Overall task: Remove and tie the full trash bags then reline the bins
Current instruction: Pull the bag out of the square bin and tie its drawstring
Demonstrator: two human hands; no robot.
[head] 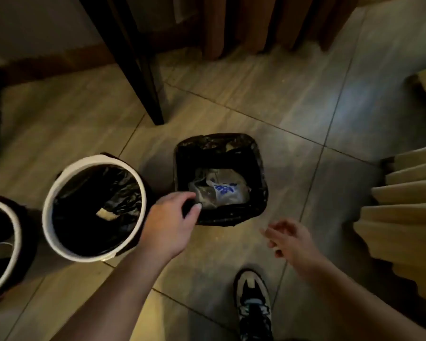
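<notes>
A square black bin (256, 173) stands on the tiled floor, lined with a black trash bag (214, 143). Crumpled plastic wrappers (221, 190) with blue print lie inside it. My left hand (170, 217) reaches to the bin's near left corner, fingers curled at the bag's edge; a firm grip is not plain. My right hand (290, 237) hovers in front of the bin, fingers loose, holding nothing. To the left stands a round white-rimmed bin (59, 193) with a black liner and a small scrap (105, 214) inside.
A second white-rimmed round bin (12, 242) is cut off at the left edge. A dark furniture leg (148, 94) stands behind the bins. Beige curtain folds (403, 217) hang at the right. My shoe (253, 301) rests on the floor below the square bin.
</notes>
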